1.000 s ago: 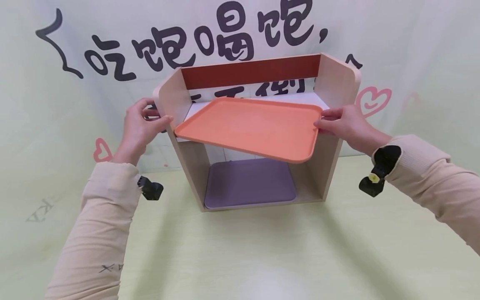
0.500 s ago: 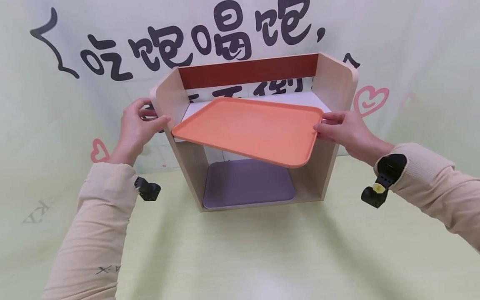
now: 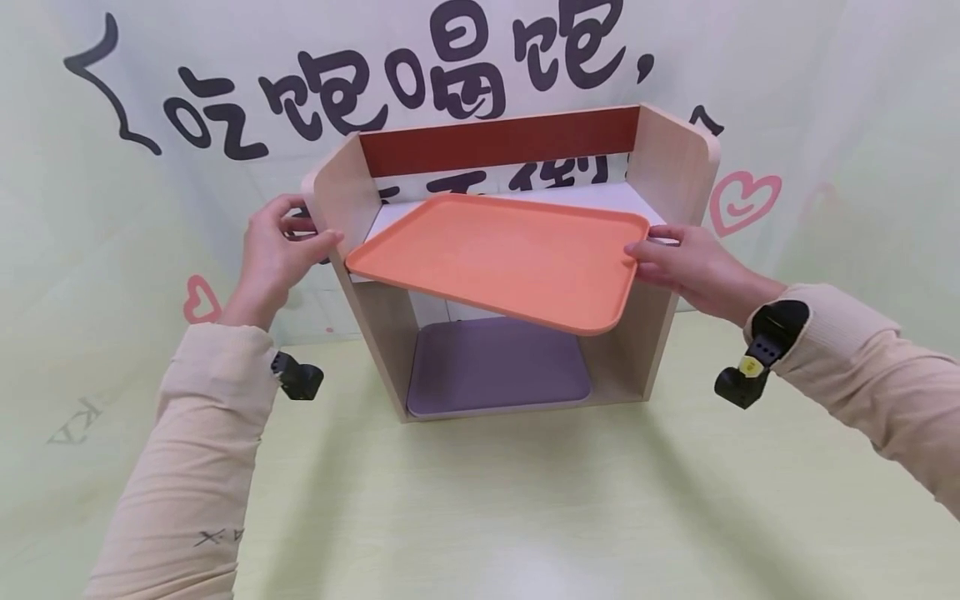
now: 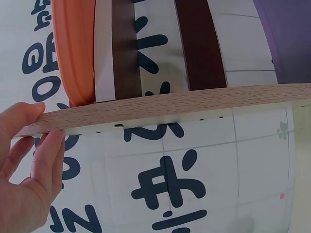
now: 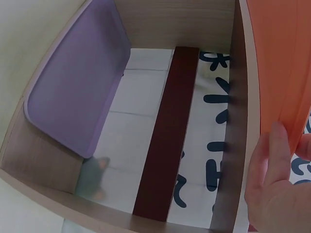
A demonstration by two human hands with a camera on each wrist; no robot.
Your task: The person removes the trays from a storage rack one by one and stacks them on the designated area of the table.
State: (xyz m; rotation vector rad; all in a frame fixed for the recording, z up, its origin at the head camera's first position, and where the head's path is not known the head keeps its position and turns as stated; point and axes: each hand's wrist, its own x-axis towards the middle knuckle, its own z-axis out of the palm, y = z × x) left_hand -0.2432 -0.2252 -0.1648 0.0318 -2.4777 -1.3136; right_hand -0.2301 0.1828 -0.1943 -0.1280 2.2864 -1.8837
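Note:
An orange tray [image 3: 502, 258] lies askew over the white upper shelf [image 3: 592, 197] of a small wooden rack [image 3: 672, 162]. Its near right corner juts out past the shelf's front edge. My right hand [image 3: 693, 265] pinches the tray's right rim, thumb on top; in the right wrist view its fingers lie against the tray's underside. My left hand [image 3: 273, 254] grips the rack's left side panel [image 4: 160, 102] between thumb and fingers, close to the tray's left corner. On the rack's bottom board rests a purple tray [image 3: 498, 365], also seen in the right wrist view.
The rack stands on a pale yellow-green tabletop [image 3: 480, 500]. Behind it hangs a whitish backdrop [image 3: 825, 100] with large dark characters and pink hearts. Dark red boards [image 3: 502, 142] run across the rack's back.
The orange tray's near right corner has swung slightly toward me. My right hand's fingers have shifted a little on the rim. The left hand keeps its hold on the panel.

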